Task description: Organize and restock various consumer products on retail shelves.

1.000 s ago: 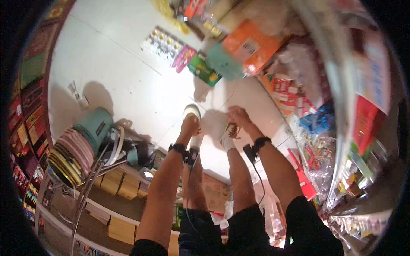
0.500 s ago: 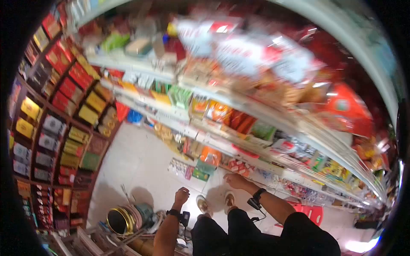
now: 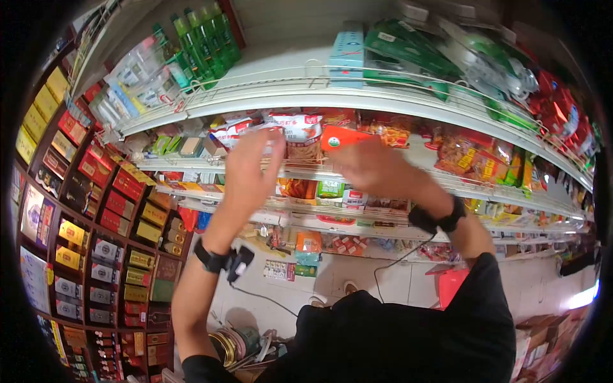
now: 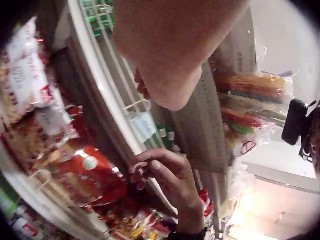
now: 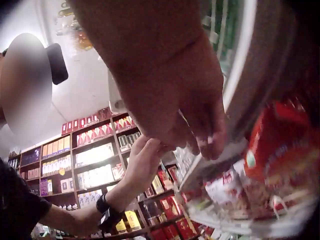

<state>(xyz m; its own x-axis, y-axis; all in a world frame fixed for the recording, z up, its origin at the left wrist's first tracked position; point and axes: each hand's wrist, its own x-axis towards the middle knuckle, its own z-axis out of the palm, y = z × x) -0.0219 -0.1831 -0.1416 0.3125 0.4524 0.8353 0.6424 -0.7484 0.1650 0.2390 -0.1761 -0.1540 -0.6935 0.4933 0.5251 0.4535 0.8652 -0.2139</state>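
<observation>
My left hand (image 3: 252, 169) is raised in front of the shelving, its fingers pointing up and slightly bent. To its right, my right hand (image 3: 364, 165) is up at the same height with loosely curled fingers. In the left wrist view nothing shows between the fingers of the right hand (image 4: 170, 175). The right wrist view shows the left hand (image 5: 145, 160) bent at the fingers and without an object. Behind the hands, white-and-red snack bags (image 3: 297, 127) stand on a shelf beside an orange-red bag (image 3: 341, 136), which the right hand partly covers.
A white upper shelf (image 3: 274, 99) with a wire rail carries green bottles (image 3: 204, 45) and a light-blue box (image 3: 347, 57). More snack bags (image 3: 472, 156) lie to the right. A dark cabinet of boxes (image 3: 89, 191) lines the left. Packets and a red stool (image 3: 450, 286) are on the floor.
The view has swung up from the floor to the shelves. Both hands have risen from low over the feet to the height of the snack bags.
</observation>
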